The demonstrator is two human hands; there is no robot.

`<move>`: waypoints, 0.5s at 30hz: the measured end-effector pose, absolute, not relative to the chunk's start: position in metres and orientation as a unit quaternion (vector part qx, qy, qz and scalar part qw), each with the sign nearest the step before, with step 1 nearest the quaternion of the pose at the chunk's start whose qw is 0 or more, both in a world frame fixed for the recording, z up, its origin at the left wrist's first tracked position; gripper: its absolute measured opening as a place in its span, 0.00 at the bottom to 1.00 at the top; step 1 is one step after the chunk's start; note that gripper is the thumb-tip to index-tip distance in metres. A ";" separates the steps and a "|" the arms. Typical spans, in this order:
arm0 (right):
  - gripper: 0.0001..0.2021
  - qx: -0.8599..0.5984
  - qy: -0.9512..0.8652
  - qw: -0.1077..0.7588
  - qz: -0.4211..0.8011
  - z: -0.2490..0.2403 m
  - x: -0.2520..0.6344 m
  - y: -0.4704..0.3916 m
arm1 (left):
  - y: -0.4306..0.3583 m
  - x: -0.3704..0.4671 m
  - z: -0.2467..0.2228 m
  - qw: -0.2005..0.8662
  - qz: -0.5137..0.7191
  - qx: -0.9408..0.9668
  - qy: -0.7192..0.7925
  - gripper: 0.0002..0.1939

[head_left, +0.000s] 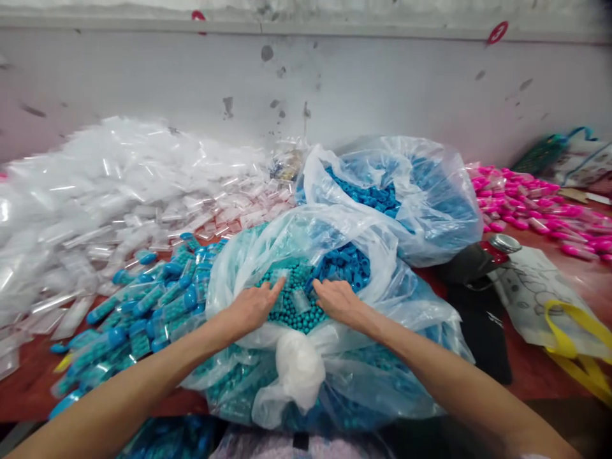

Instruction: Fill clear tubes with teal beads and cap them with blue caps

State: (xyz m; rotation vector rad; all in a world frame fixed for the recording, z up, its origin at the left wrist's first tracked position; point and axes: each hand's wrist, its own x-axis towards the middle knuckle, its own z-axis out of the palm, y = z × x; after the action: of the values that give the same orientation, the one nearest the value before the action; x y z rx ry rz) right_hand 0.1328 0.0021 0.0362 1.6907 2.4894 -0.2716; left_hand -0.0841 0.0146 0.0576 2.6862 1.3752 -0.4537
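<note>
Teal beads (297,319) and blue caps (351,268) lie side by side in an open clear plastic bag (382,245) in front of me. My left hand (258,305) is closed at the beads, its fingers on a small clear plastic tube (280,275). Over the border between beads and caps, my right hand (337,298) pinches what looks like a blue cap (310,284). Another clear tube (300,301) rests on the beads between the hands. A white plastic bundle (300,370) bulges at the bag's near side.
Bead-filled tubes with blue caps (157,299) are heaped at left, before a large pile of clear tubes (119,172). Behind stands another bag of blue caps (430,197). Pink-capped tubes (530,204), a dark metal-topped container (471,264) and a yellow-handled bag (540,287) are at right.
</note>
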 end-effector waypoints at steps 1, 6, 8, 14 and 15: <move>0.11 0.562 0.819 0.058 -0.103 0.036 0.134 0.005 | 0.014 -0.084 0.057 0.045 -0.149 0.877 0.455 0.37; 0.14 0.570 0.794 -0.010 -0.208 0.043 0.131 0.019 | 0.012 -0.053 0.048 0.074 -0.020 0.888 0.453 0.37; 0.12 0.558 0.750 -0.075 -0.348 0.045 0.126 0.019 | 0.007 -0.034 0.043 0.129 0.040 0.891 0.433 0.33; 0.10 0.471 0.566 -0.166 -0.655 0.049 0.139 0.010 | -0.015 -0.024 0.045 0.255 0.050 0.824 0.504 0.15; 0.10 0.469 0.564 -0.168 -0.659 0.050 0.144 0.010 | -0.017 -0.030 0.047 0.270 0.034 0.818 0.508 0.13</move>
State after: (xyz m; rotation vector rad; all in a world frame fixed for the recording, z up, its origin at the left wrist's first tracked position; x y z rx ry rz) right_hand 0.1444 0.0097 0.0501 1.6538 1.9914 -2.3246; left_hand -0.0302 -0.0171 0.0471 2.2036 1.3687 0.0918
